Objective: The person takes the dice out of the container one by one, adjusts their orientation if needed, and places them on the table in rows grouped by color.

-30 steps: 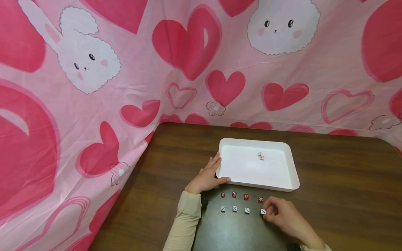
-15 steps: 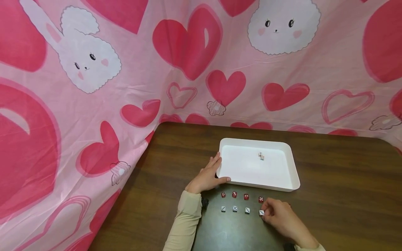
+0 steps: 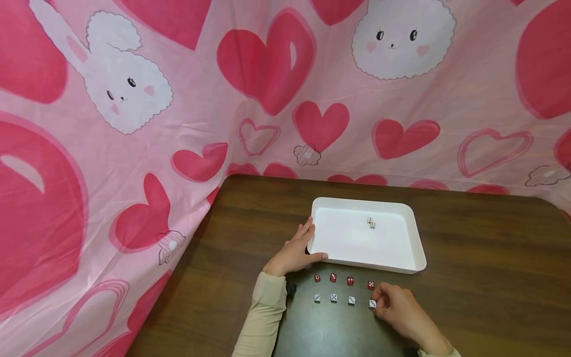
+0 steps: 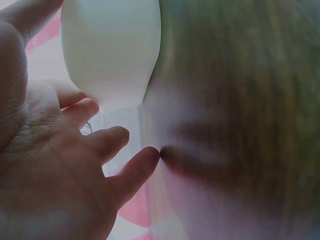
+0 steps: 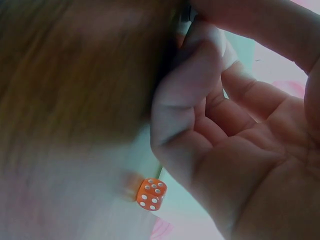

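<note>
The brown table (image 3: 468,258) is covered at its near edge by a white tray (image 3: 412,248) — steadied by the left hand (image 3: 294,253), fingers straight. The rightmost white die (image 3: 372,303) is pinched by the right hand (image 3: 399,310) — beside the rows of dice.

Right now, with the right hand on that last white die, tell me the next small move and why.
Probably nudge the white die a touch and let go. The right hand pinches it at the right end of the white row, under the fourth red die, so the two rows of four look nearly squared. The left hand rests on the corner of the white tray, which holds two more dice.
</note>
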The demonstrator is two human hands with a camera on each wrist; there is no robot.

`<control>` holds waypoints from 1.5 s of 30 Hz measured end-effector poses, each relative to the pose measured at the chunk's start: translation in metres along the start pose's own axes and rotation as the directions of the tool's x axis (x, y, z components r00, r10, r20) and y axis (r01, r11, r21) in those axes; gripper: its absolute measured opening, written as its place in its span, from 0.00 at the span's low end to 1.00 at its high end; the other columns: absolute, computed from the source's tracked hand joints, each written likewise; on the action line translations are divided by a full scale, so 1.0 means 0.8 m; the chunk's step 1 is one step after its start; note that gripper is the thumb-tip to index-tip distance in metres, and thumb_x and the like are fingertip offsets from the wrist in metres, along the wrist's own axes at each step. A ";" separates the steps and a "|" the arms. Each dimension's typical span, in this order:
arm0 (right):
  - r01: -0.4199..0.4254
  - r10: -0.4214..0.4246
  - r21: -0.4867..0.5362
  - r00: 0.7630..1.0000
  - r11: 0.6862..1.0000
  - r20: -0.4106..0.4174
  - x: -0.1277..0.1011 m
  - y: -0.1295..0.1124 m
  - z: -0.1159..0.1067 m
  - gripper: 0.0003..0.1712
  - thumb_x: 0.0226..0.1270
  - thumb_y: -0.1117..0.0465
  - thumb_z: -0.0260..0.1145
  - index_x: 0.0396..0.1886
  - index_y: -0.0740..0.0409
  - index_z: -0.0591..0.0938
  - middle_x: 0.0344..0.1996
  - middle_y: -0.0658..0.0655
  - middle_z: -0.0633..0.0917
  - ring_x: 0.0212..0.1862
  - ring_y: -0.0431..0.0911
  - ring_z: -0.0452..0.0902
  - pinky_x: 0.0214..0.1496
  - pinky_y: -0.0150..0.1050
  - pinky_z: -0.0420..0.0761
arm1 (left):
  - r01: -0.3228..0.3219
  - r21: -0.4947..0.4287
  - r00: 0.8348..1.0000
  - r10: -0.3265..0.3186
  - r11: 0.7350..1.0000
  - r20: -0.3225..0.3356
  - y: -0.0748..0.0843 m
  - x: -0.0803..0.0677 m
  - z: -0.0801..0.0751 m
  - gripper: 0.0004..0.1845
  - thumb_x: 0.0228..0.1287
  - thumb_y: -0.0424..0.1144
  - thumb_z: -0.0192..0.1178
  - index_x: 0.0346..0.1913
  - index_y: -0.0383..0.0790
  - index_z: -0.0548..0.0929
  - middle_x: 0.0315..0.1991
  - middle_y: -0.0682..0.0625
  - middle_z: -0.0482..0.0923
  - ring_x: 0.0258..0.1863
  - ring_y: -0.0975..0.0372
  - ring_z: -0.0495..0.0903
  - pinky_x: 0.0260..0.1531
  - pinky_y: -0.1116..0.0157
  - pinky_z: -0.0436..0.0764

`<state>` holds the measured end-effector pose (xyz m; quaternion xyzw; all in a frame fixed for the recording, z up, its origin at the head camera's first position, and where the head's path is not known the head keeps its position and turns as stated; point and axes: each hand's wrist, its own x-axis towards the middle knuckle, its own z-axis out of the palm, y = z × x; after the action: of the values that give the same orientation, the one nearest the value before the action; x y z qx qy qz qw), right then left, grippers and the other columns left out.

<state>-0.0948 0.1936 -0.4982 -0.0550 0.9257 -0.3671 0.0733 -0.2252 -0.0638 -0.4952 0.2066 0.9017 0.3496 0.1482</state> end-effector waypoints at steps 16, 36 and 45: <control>-0.005 0.005 0.007 1.000 1.000 -0.024 -0.001 0.001 0.003 0.10 0.44 0.71 0.66 0.26 0.54 0.78 0.18 0.45 0.75 0.22 0.31 0.64 0.26 0.28 0.65 | 0.001 0.002 1.000 -0.001 1.000 -0.003 0.001 -0.002 -0.001 0.51 0.59 0.60 0.63 0.77 0.43 0.49 0.79 0.61 0.35 0.78 0.55 0.38 0.68 0.35 0.47; 0.045 -0.044 0.019 0.998 0.999 -0.035 -0.008 0.006 -0.001 0.12 0.43 0.67 0.71 0.27 0.54 0.78 0.18 0.43 0.75 0.22 0.29 0.65 0.26 0.29 0.67 | 0.012 0.005 1.000 -0.012 1.000 0.008 0.003 -0.003 0.000 0.51 0.59 0.60 0.62 0.77 0.44 0.48 0.78 0.63 0.33 0.79 0.55 0.36 0.69 0.36 0.46; 0.102 -0.102 -0.004 0.993 0.995 -0.065 -0.009 0.000 -0.026 0.12 0.45 0.64 0.74 0.27 0.53 0.79 0.18 0.41 0.76 0.23 0.28 0.67 0.27 0.29 0.69 | 0.008 -0.001 1.000 -0.008 1.000 -0.002 0.000 -0.003 0.001 0.51 0.59 0.60 0.63 0.77 0.44 0.49 0.78 0.63 0.34 0.79 0.55 0.37 0.68 0.35 0.46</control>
<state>-0.0916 0.2089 -0.4823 -0.0901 0.9237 -0.3716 0.0243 -0.2230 -0.0645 -0.4952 0.2027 0.9025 0.3498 0.1487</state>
